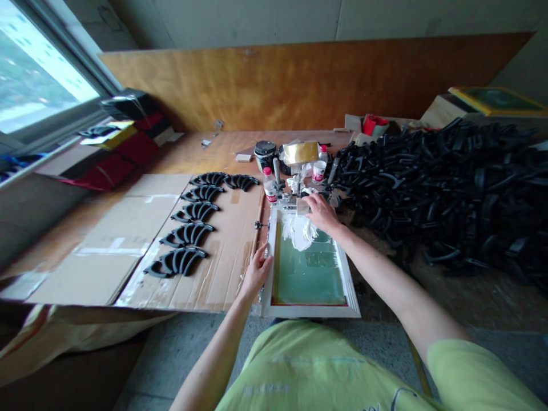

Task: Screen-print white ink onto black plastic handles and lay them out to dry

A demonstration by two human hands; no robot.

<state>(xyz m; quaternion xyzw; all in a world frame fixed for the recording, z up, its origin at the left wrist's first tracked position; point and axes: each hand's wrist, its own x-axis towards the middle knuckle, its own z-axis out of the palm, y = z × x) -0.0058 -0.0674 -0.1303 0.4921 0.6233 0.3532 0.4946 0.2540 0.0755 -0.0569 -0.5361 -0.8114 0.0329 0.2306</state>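
Workbench (pixel 214 151), one silkscreen frame (pixel 309 297), two hands (pixel 257 271) (pixel 322 212).

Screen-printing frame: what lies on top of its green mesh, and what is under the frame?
White paste is smeared across the upper end of the green mesh. The frame hides whatever lies beneath it.

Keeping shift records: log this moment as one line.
left hand: on screen frame | right hand: by white ink

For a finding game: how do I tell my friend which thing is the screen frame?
On the wooden table, find the cardboard with black curved pieces. Right beside it lies the screen frame, between the left hand and right hand. Only it is white with a green middle and white smear.
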